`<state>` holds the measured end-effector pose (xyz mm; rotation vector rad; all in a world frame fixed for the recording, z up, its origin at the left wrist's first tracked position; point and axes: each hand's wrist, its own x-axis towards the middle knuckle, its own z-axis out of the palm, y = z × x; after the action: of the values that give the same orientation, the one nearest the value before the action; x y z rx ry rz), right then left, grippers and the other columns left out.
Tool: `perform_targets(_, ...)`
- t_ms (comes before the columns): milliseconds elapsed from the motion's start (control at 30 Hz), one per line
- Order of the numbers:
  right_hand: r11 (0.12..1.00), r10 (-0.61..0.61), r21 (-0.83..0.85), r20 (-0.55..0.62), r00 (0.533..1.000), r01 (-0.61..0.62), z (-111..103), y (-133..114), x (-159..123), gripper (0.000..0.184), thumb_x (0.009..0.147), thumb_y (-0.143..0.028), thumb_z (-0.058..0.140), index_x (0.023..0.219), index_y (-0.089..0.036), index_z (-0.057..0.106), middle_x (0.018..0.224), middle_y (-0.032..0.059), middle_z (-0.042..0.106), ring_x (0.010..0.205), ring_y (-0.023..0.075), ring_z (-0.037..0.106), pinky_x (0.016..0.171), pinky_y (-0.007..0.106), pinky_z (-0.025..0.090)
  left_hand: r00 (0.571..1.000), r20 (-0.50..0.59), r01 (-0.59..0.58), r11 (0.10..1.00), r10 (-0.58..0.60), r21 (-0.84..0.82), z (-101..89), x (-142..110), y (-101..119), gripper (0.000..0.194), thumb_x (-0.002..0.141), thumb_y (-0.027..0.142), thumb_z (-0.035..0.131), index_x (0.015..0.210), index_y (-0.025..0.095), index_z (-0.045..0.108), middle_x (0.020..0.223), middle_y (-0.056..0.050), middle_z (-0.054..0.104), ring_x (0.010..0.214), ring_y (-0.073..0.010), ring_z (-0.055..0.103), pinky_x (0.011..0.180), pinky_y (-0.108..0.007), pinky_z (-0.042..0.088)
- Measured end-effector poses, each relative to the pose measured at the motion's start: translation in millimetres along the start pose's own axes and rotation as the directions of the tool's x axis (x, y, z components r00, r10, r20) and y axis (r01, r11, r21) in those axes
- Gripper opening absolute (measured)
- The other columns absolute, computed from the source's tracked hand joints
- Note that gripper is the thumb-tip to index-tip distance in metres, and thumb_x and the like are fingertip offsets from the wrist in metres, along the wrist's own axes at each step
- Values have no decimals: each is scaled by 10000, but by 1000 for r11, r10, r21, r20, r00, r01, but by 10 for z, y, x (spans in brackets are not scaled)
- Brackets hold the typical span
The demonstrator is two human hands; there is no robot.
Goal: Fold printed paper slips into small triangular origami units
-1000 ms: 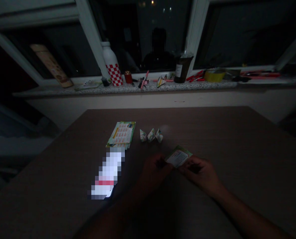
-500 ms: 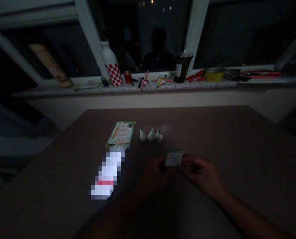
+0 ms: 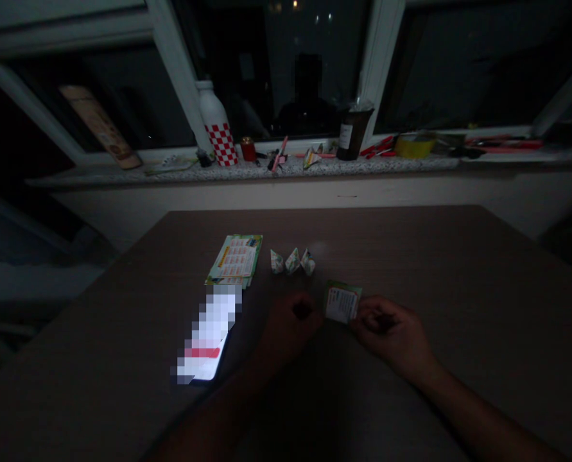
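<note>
A small printed paper square (image 3: 342,303) with a green border stands tilted near the middle of the brown table (image 3: 459,269). My right hand (image 3: 391,337) pinches its right edge with closed fingers. My left hand (image 3: 289,328) is curled just left of the paper, apart from it, and nothing shows in it. Three small folded paper pieces (image 3: 293,262) sit in a row just beyond the hands. A stack of the same printed sheets (image 3: 235,260) lies to their left.
A lit phone (image 3: 207,337) lies on the table left of my left hand. On the windowsill behind stand a red-checked white bottle (image 3: 217,125), a dark cup (image 3: 352,131), a yellow tape roll (image 3: 413,146), pens and small clutter. The room is dark.
The paper was held between both hands and turned; now my left hand has let go and drawn slightly left, while my right hand keeps the paper upright.
</note>
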<state>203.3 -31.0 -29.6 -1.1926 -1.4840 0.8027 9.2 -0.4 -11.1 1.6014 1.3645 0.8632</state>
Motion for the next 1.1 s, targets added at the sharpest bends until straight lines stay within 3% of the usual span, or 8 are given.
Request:
perform_targets(133, 999, 19, -32, -7, 1000, -19, -35, 3, 19, 78, 686, -215, 643, 756, -181, 640, 505, -65, 418, 448, 76, 397, 426, 185, 360, 999, -44, -10, 992, 5, -123, -63, 30, -4, 46, 704, 189, 576, 671, 157, 572, 643, 15, 580, 623, -128, 542, 596, -233, 413)
perform_targets(267, 993, -52, -98, 87, 995, 60, -34, -17, 22, 38, 720, -208, 614, 724, -186, 645, 515, -60, 403, 466, 85, 406, 439, 191, 365, 995, 58, -70, 971, 86, -230, 39, -23, 6, 196, 712, 212, 631, 897, 166, 585, 840, -27, 652, 781, -167, 606, 701, -266, 466)
perform_targets(467, 969, -176, -160, 98, 979, 190, -76, -35, 39, 94, 805, -215, 595, 733, -189, 651, 606, -20, 472, 540, 109, 457, 482, 223, 376, 992, 98, -81, 997, 80, 1, 132, -75, -16, 158, 769, 296, 623, 859, 167, 628, 799, -26, 663, 741, -177, 601, 669, -280, 459)
perform_targets(567, 952, -238, -184, 47, 970, 243, -91, -11, 45, 69, 806, -203, 611, 747, -191, 644, 638, -8, 503, 565, 121, 487, 510, 241, 401, 986, 24, -165, 984, 164, 60, 99, -80, -21, 241, 759, 292, 643, 966, 176, 601, 902, -36, 662, 827, -188, 604, 751, -309, 471)
perform_targets(667, 919, -316, -219, 88, 945, 327, -81, -6, 40, 43, 785, -156, 623, 773, -196, 633, 720, 19, 584, 612, 133, 555, 530, 247, 439, 930, -70, -341, 919, 360, 196, 84, -101, -13, 339, 744, 245, 650, 1062, 181, 553, 1031, -67, 627, 964, -211, 571, 863, -356, 450)
perform_targets(767, 878, -386, -245, 140, 912, 410, -56, -34, 31, 81, 772, -127, 624, 806, -200, 630, 800, 44, 644, 695, 153, 617, 583, 255, 495, 832, -24, -520, 793, 555, 318, 109, -126, 3, 273, 771, 244, 620, 1031, 184, 564, 1049, -85, 610, 1002, -220, 548, 889, -377, 442)
perform_targets(867, 832, -447, -289, 157, 881, 474, -37, -64, 24, 88, 776, -130, 618, 821, -203, 638, 804, 51, 668, 728, 167, 640, 626, 273, 525, 763, 36, -608, 699, 645, 377, 142, -134, 17, 103, 798, 227, 583, 890, 182, 596, 983, -79, 623, 939, -205, 560, 852, -362, 447)
perform_targets(1100, 771, -511, -321, 203, 835, 550, -33, -105, 19, 87, 788, -141, 621, 829, -210, 657, 725, 40, 684, 657, 166, 631, 607, 292, 521, 735, 51, -621, 641, 676, 451, 129, -111, 33, 34, 767, 208, 587, 785, 184, 602, 899, -56, 651, 859, -199, 571, 817, -366, 425)
